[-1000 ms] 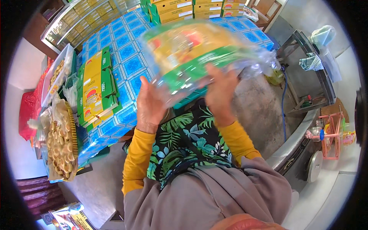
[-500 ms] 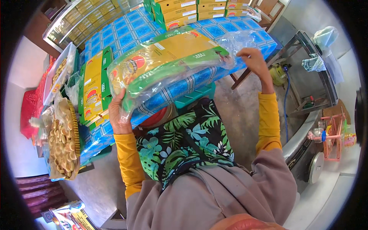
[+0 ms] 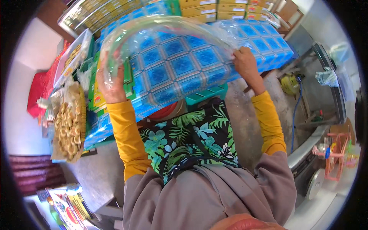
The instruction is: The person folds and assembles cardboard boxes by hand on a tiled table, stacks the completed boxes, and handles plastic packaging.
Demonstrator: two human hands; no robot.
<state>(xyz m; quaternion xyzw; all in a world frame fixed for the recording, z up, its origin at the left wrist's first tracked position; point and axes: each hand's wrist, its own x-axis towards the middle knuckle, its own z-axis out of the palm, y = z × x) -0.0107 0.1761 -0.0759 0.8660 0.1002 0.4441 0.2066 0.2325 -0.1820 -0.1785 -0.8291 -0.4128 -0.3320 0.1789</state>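
We've got the clear bag (image 3: 165, 28) stretched in an arc over the blue worktop (image 3: 180, 69), left hand (image 3: 111, 82) and right hand (image 3: 245, 63) each with fingers clamped on an end, so we reckon it's the spreading step, and next needs steady tension.

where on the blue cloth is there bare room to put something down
The middle of the blue patterned tablecloth is bare, under the arched clear plastic bag between the left hand and right hand. The left edge is crowded with green and yellow packets and a bag of biscuits; yellow boxes line the far edge.
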